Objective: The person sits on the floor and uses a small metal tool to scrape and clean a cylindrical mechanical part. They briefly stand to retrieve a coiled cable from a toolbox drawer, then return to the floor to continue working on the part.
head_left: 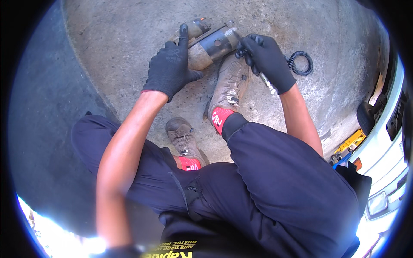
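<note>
My left hand [168, 66] wears a black glove and grips the near side of a worn metal cylinder [217, 45], with one finger stretched along it. The cylinder looks like a starter motor: it has a dark band with a round hole, and a smaller cylinder [195, 29] lies alongside. At its right end is my gloved right hand [267, 58], closed around a slim tool with a shiny metal end [268, 83] jutting out below the palm. The tool's other end is hidden by the fingers. I cannot tell whether it touches the motor.
My shoe [230, 79] stands on the concrete floor [129, 26] just below the motor. A black coiled cord [301, 63] lies right of my right hand. At the far right are a yellow metal piece [350, 141] and a white vehicle's front [389, 172].
</note>
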Motion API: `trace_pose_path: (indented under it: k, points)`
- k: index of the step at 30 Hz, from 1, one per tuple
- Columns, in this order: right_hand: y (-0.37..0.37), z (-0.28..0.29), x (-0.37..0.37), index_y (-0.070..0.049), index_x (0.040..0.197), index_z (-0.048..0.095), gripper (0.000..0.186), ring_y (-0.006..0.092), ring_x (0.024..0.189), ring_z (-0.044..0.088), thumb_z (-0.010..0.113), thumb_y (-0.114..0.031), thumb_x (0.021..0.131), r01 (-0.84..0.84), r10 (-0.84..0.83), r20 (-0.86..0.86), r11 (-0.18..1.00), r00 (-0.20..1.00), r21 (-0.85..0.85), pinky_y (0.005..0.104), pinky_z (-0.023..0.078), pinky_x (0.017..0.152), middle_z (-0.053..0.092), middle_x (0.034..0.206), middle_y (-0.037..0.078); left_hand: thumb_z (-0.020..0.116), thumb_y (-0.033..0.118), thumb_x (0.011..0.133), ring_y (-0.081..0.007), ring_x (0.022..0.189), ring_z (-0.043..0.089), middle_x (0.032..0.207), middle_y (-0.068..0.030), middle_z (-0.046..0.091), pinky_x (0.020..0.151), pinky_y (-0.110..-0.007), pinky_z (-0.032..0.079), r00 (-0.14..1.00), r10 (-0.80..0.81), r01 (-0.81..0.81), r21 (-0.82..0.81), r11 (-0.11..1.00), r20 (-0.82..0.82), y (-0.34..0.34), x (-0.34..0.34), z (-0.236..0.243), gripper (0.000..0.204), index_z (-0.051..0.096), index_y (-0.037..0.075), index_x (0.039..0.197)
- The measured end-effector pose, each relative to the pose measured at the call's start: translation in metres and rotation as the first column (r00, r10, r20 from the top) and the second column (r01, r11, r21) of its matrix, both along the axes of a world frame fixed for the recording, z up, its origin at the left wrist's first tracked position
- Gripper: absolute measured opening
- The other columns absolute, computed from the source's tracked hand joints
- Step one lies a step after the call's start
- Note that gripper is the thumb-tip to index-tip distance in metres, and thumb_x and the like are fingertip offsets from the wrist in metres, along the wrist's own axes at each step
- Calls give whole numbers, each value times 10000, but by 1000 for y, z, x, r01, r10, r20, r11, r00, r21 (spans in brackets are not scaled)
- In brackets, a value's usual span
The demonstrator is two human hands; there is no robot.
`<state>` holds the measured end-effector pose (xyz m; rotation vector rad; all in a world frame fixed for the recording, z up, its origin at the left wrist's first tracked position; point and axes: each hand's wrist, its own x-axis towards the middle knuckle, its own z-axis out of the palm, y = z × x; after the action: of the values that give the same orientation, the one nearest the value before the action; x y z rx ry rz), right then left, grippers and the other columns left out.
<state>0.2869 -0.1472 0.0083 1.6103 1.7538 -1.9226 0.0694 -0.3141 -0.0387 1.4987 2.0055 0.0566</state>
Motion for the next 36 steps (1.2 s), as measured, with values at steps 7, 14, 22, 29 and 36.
trace_pose_path:
  k: [7,14,22,29,36]
  points:
    - [1,-2,2,-59,907,732,380,82,484,508,575,-339,1110,-44,45,31,997,998,-57,264,396,457,575,625,-6,988,525,705,-443,1004,763,1179,-317,686,840,-507,634,1000,3,-3,-14,1000,-5,2,2,3,1380,211,31,1733]
    - [6,0,2,-40,890,724,362,96,502,563,589,-321,1073,-65,66,10,995,998,-76,261,448,476,613,640,17,992,517,702,-448,995,765,1173,-324,688,831,-514,635,1000,7,-7,-9,1000,5,2,1,2,1383,210,33,1735]
    - [2,-5,2,-30,898,727,375,103,513,567,595,-336,1071,-67,69,30,996,997,-52,276,464,488,621,653,28,990,515,703,-445,993,766,1165,-324,686,835,-514,635,1000,9,-10,8,1000,6,1,2,1,1379,213,32,1735]
    - [-3,-10,4,-24,878,718,383,100,536,586,601,-334,1070,-59,59,0,998,998,4,280,477,499,632,659,36,987,512,708,-444,999,761,1175,-320,687,848,-510,632,1000,12,-12,8,1000,7,0,1,-2,1376,210,29,1735]
    - [-4,-8,-1,-20,871,716,376,103,524,585,604,-319,1069,-102,102,17,995,995,-12,282,481,497,639,651,39,988,518,703,-444,1006,758,1181,-325,684,861,-503,631,1000,11,-11,35,999,19,1,1,-1,1393,196,27,1738]
